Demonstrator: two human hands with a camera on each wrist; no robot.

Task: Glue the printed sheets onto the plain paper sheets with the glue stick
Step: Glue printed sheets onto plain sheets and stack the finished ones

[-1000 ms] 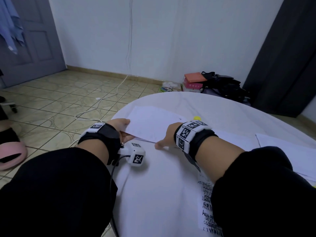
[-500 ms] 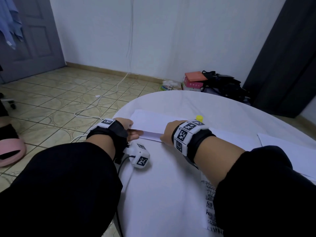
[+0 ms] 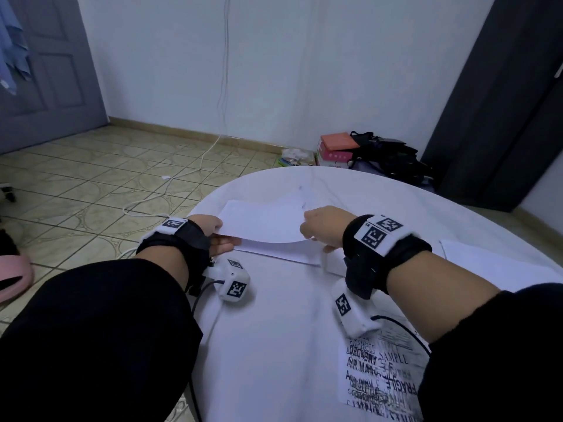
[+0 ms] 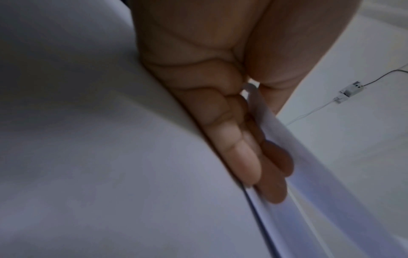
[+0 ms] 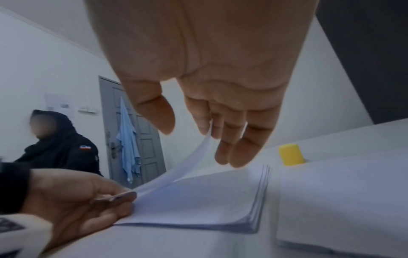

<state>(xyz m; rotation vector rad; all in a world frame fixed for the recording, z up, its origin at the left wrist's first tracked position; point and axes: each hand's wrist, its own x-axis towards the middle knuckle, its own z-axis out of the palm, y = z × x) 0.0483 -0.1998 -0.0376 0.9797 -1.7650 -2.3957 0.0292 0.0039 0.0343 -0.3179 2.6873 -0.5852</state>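
A stack of plain white sheets (image 3: 280, 252) lies on the round white table (image 3: 274, 345). Its top plain sheet (image 3: 262, 222) is lifted and bowed between both hands. My left hand (image 3: 217, 237) pinches the sheet's left edge, thumb on top and fingers (image 4: 249, 157) underneath. My right hand (image 3: 323, 229) holds the right edge (image 5: 206, 139) raised above the stack (image 5: 198, 206), caught between its fingers. A glue stick with a yellow cap (image 5: 291, 154) stands behind the stack, hidden from the head view. One printed sheet (image 3: 380, 379) lies near me under my right forearm.
More white paper (image 3: 475, 258) lies at the table's right. A white cable (image 3: 170, 190) runs over the tiled floor on the left. Boxes and a black bag (image 3: 380, 153) sit by the far wall. A person in black (image 5: 57, 143) sits near a grey door (image 5: 143, 144).
Both hands rested low on the stack; now they have taken the top sheet by its edges and raised it. My right hand rose and moved right, covering the yellow cap.
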